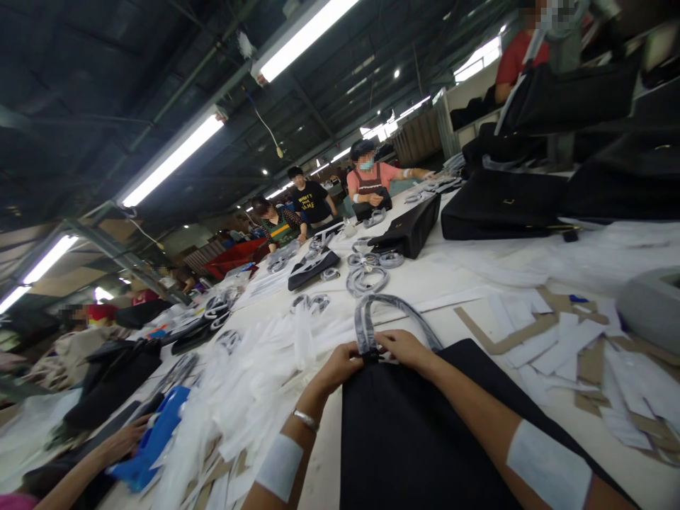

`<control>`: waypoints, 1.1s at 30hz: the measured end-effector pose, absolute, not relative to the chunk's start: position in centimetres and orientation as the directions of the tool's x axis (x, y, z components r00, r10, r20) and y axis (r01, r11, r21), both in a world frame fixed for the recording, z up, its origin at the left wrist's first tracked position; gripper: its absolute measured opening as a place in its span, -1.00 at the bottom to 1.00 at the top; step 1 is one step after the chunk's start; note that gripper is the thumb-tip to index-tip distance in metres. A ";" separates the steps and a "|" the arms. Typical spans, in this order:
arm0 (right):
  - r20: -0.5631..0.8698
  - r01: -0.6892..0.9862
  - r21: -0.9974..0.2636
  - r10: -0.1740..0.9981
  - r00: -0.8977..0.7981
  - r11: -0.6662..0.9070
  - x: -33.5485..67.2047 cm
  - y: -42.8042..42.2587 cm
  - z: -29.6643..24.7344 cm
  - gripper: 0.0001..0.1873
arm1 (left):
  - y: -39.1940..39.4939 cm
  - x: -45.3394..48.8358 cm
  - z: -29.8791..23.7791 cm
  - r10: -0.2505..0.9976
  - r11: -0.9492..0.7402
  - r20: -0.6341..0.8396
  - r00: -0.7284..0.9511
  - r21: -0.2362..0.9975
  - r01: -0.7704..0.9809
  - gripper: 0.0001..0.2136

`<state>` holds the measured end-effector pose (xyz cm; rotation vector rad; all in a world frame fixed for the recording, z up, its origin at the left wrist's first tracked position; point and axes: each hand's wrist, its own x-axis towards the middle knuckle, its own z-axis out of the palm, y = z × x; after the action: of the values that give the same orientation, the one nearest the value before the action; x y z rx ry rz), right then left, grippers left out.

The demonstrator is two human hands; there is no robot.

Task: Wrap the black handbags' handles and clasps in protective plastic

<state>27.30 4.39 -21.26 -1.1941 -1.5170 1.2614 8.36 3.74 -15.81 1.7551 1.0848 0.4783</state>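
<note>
A black bag point(404, 439) lies in front of me on the white table, its top edge facing away. Its looped handle point(393, 304), wrapped in clear plastic, rises beyond that edge. My left hand point(343, 365) pinches the handle's base from the left, where it meets the bag. Close beside it, my right hand point(404, 347) has its fingers closed on the same handle end from the right. The fingertips partly cover the join, so small details there are hidden. White patches are on both forearms, and a silver bracelet circles the left wrist.
White wrapping strips point(255, 382) heap to the left; cardboard and paper scraps point(574, 340) lie right. Several plastic-wrapped handles point(366, 280) and black bags point(504, 202) spread across the table point(440, 283). At lower left a co-worker's hand point(125, 439) touches a blue object point(154, 439). Other people work farther back.
</note>
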 end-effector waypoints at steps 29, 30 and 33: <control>0.094 0.261 -0.959 0.992 -0.080 0.112 29.1 2.6 -16.7 -0.71 | -12.3 12.3 -18.3 0.748 -0.631 0.031 0.663 0.345 0.695 -0.41; 0.090 0.298 -0.946 0.987 -0.132 0.126 29.7 1.7 -15.7 -0.74 | -12.1 12.2 -18.4 0.747 -0.635 0.044 0.663 0.340 0.693 -0.41; 0.090 0.417 -0.877 0.934 -0.345 0.239 32.7 -2.6 -12.8 -0.76 | -11.9 11.9 -18.8 0.745 -0.646 0.071 0.664 0.327 0.690 -0.42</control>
<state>32.74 -2.62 -12.83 -1.2356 -1.8800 1.0444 11.93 -11.90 -18.77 2.6094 1.1509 0.2893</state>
